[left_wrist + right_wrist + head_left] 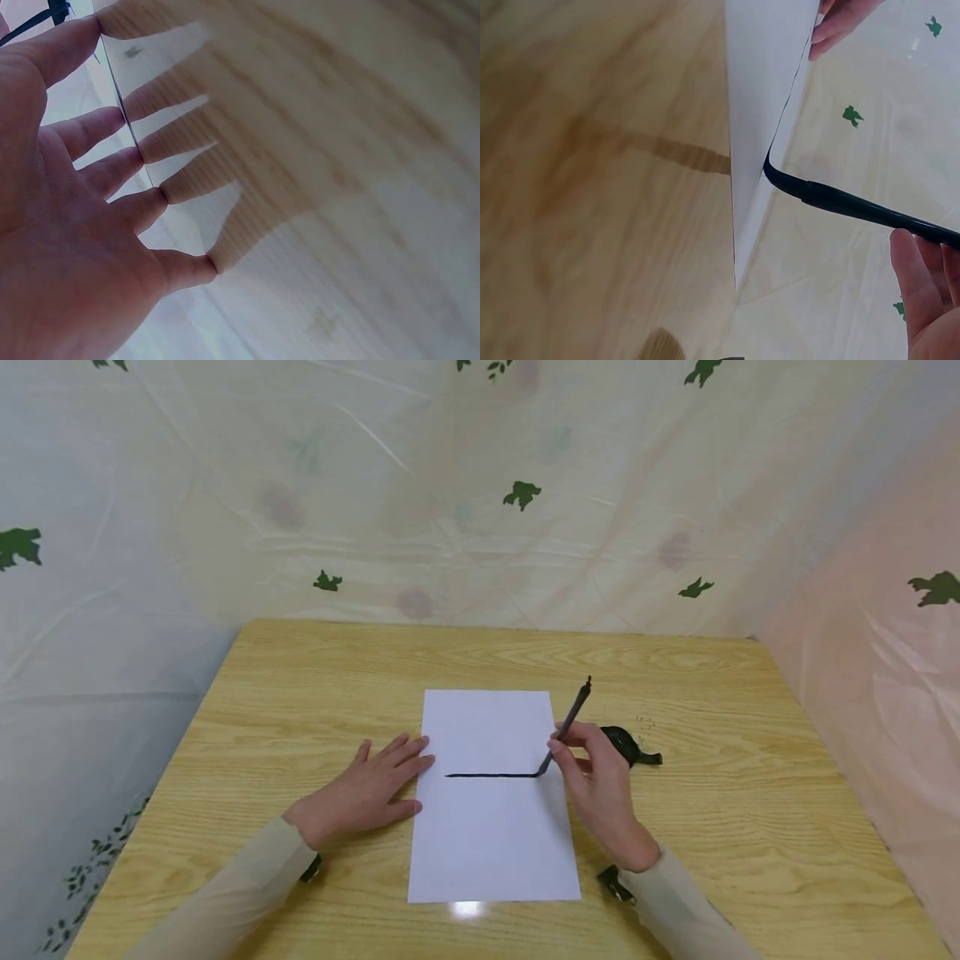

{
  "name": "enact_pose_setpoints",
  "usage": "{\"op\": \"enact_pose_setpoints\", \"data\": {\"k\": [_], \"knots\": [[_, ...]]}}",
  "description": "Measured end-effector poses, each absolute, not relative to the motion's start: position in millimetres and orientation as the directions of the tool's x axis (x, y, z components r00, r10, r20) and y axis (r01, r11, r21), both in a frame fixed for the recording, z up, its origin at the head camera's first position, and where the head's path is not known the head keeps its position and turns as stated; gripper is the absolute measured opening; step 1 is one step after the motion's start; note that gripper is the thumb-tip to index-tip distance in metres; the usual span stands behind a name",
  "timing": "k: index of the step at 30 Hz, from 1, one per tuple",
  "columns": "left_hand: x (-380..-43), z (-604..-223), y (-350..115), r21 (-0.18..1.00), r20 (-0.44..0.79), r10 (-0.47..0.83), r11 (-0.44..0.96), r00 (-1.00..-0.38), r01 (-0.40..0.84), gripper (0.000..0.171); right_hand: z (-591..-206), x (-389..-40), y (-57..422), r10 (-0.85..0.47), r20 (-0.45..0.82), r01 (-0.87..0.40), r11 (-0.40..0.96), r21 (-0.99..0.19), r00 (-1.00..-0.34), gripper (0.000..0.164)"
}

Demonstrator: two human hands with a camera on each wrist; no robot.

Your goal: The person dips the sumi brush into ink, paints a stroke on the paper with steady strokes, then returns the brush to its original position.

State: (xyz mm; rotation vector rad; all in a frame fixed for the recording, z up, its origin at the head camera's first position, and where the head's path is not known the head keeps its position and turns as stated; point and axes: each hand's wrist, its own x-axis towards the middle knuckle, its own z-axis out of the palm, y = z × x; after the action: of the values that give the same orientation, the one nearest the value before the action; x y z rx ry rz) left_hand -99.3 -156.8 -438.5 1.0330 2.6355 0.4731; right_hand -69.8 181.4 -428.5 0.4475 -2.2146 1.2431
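A sheet of white paper (491, 852) lies on the wooden table, with one black stroke (491, 775) across its middle. My right hand (600, 789) pinches a dark ink brush (573, 715) between thumb and fingers. The brush leans up to the right, its tip on the stroke's right end; in the right wrist view the brush (847, 202) has its soft tip bent against the paper (761, 82). Palm down with fingers spread, my left hand (360, 797) rests on the table, its fingertips at the paper's left edge. The left wrist view shows that hand (82, 202) with fingers extended.
Partly behind the right hand lies a black rounded object (621, 743) with a short tab; its kind is unclear. The wooden table (750, 793) is backed by pale curtains (420, 485) with green leaf-like and bird-like prints. Black straps show under both sleeves.
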Motion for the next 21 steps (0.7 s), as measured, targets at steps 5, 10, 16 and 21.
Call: {"op": "enact_pose_setpoints", "data": {"k": [5, 10, 16, 21], "knots": [[-99.5, -437.3, -156.0, 0.396, -0.132, 0.693, 0.693, -0.709, 0.603, 0.066, -427.1, -69.1, 182.1, -0.023, 0.610, -0.535, 0.508, -0.675, -0.792, 0.026], [-99.4, -436.7, -156.3, 0.395, -0.132, 0.692, 0.693, -0.710, 0.603, 0.066, -426.6, -68.9, 182.8, -0.020, 0.610, -0.533, 0.512, -0.674, -0.792, 0.026], [-98.9, -436.5, -157.0, 0.390, -0.127, 0.693, 0.692, -0.709, 0.607, 0.067, -426.3, -68.9, 183.7, -0.018, 0.616, -0.537, 0.511, -0.671, -0.787, 0.026], [-99.3, -437.4, -157.3, 0.381, -0.122, 0.696, 0.691, -0.708, 0.614, 0.067, -423.1, -68.2, 183.9, -0.007, 0.626, -0.543, 0.503, -0.672, -0.780, 0.029]]}}
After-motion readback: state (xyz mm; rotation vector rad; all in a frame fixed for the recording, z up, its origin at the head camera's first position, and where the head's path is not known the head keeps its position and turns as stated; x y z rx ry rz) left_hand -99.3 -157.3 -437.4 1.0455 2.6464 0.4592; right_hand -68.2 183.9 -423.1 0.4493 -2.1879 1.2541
